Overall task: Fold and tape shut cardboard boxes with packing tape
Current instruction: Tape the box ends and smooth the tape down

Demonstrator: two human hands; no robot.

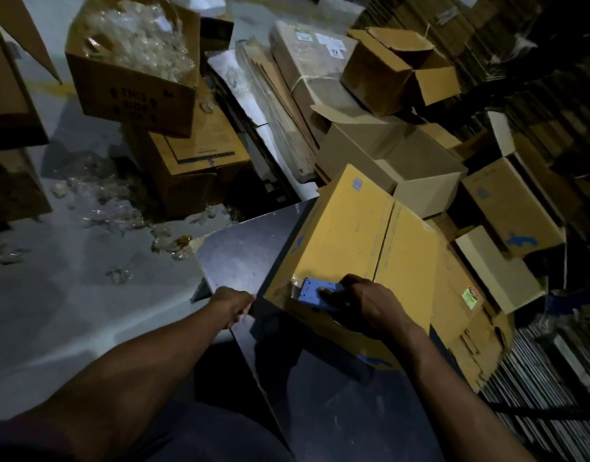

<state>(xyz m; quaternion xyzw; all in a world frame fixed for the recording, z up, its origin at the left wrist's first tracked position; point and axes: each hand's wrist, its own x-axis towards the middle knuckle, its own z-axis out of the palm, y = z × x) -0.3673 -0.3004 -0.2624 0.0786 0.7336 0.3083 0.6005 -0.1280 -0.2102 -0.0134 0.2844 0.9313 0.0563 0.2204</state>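
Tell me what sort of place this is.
Probably a packing or storage area in a warehouse. Open cardboard boxes and flattened cardboard are piled around a dark worktable, and the right hand holds a blue tape dispenser on a closed box.

At centre frame, the cardboard box [347,235] is yellow-tan, with blue printed marks along its edges and a small green-and-red sticker [469,296] at its right. The tape dispenser [312,293] near the box's lower edge is blue. The table [240,258] is dark, almost black. The floor [70,278] at left is pale grey, strewn with clear plastic scraps [100,195].
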